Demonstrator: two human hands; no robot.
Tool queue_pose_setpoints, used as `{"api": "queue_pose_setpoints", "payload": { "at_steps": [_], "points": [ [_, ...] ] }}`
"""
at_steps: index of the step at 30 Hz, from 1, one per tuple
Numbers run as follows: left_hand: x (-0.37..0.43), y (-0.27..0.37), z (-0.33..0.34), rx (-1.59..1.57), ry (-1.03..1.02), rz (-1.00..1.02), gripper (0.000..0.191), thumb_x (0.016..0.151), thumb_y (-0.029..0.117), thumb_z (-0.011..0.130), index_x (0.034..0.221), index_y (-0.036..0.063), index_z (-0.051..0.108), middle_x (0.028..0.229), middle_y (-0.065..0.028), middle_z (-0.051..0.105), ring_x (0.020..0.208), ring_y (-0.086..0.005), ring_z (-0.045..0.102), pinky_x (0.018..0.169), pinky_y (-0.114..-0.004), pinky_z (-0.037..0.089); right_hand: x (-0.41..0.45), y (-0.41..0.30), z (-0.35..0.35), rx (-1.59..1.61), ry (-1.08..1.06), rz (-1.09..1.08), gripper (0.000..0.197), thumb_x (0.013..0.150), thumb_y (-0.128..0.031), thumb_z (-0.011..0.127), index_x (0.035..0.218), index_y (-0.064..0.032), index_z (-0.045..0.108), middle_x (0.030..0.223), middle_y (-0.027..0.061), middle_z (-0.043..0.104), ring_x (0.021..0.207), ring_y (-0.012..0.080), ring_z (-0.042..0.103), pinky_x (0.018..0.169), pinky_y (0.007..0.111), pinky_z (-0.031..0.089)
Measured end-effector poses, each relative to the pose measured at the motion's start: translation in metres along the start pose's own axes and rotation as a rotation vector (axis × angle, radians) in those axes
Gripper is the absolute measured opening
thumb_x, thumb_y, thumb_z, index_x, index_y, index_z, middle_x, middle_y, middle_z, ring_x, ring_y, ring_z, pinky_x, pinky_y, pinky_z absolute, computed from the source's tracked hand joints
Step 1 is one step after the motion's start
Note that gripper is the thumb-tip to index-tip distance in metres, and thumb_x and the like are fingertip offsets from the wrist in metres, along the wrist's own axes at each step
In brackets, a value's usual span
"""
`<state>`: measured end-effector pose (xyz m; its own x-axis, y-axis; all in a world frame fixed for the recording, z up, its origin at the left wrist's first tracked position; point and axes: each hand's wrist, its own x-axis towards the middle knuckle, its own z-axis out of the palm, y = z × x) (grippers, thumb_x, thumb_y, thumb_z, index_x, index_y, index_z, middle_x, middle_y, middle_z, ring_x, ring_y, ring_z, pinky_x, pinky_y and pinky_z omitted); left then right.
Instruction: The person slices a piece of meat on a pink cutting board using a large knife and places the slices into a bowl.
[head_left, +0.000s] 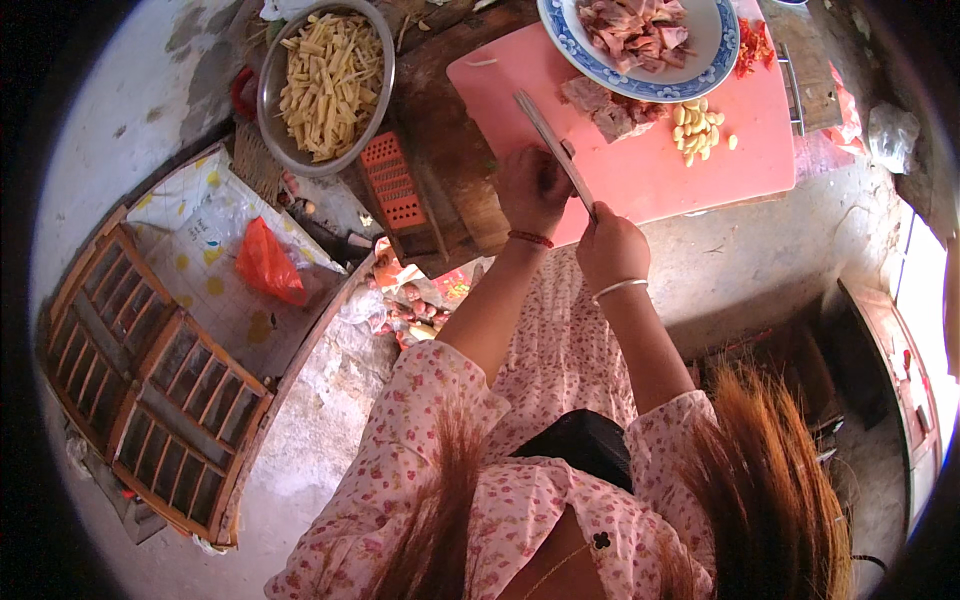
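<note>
My right hand (613, 249) is closed on the handle end of a kitchen knife (553, 142), whose blade slants up and left over the pink cutting board (720, 180). Beside the blade, my left hand (531, 187) has its fingers curled down at the board's near left edge; a small dark piece shows by the blade, and what the fingers touch is hidden. Beyond the knife lie chunks of meat (611, 112), next to peeled garlic cloves (696, 129). A blue-and-white plate (660, 88) of sliced meat stands at the board's far edge, with chopped red chili (752, 49) to its right.
A metal bowl (264, 112) of pale cut strips stands at the far left, near an orange grater (392, 180). Lower left are a wooden cabinet with slatted doors (180, 382) and a red plastic bag (268, 262). A clear plastic bag (892, 139) lies at the right.
</note>
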<state>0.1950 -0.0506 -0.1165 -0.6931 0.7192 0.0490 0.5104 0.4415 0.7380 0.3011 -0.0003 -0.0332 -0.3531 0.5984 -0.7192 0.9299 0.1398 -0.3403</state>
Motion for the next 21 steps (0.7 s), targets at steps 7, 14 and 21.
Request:
{"api": "queue_pose_setpoints", "payload": {
  "at_steps": [7, 14, 21],
  "points": [
    [-0.009, -0.003, 0.001, 0.014, -0.162, -0.198, 0.021, 0.065, 0.021, 0.067, 0.076, 0.0082, 0.054, 0.071, -0.0089, 0.052, 0.073, -0.0308, 0.049, 0.063, -0.041, 0.038, 0.014, 0.006, -0.001, 0.011, 0.038, -0.036, 0.017, 0.083, -0.016, 0.044, 0.091, -0.0061, 0.055, 0.076, 0.0185, 0.062, 0.073, 0.0354, 0.061, 0.065, 0.045, 0.049],
    [-0.014, -0.016, 0.015, -0.235, -0.001, -0.262, 0.034, 0.068, 0.041, 0.065, 0.078, 0.0094, 0.055, 0.073, -0.008, 0.053, 0.074, -0.0298, 0.051, 0.066, -0.041, 0.038, -0.041, 0.008, -0.021, -0.049, 0.055, -0.081, 0.025, 0.083, -0.015, 0.046, 0.105, -0.0074, 0.054, 0.075, 0.0158, 0.059, 0.067, 0.0333, 0.06, 0.062, 0.044, 0.049],
    [-0.008, -0.008, 0.004, -0.28, -0.136, -0.332, 0.034, 0.069, 0.041, 0.064, 0.076, 0.0102, 0.054, 0.075, -0.0069, 0.054, 0.074, -0.029, 0.051, 0.066, -0.041, 0.038, -0.021, 0.01, -0.009, -0.048, -0.017, -0.015, 0.023, 0.082, -0.016, 0.048, 0.101, -0.0061, 0.058, 0.07, 0.0158, 0.061, 0.066, 0.0339, 0.06, 0.06, 0.044, 0.048]
  ]
}}
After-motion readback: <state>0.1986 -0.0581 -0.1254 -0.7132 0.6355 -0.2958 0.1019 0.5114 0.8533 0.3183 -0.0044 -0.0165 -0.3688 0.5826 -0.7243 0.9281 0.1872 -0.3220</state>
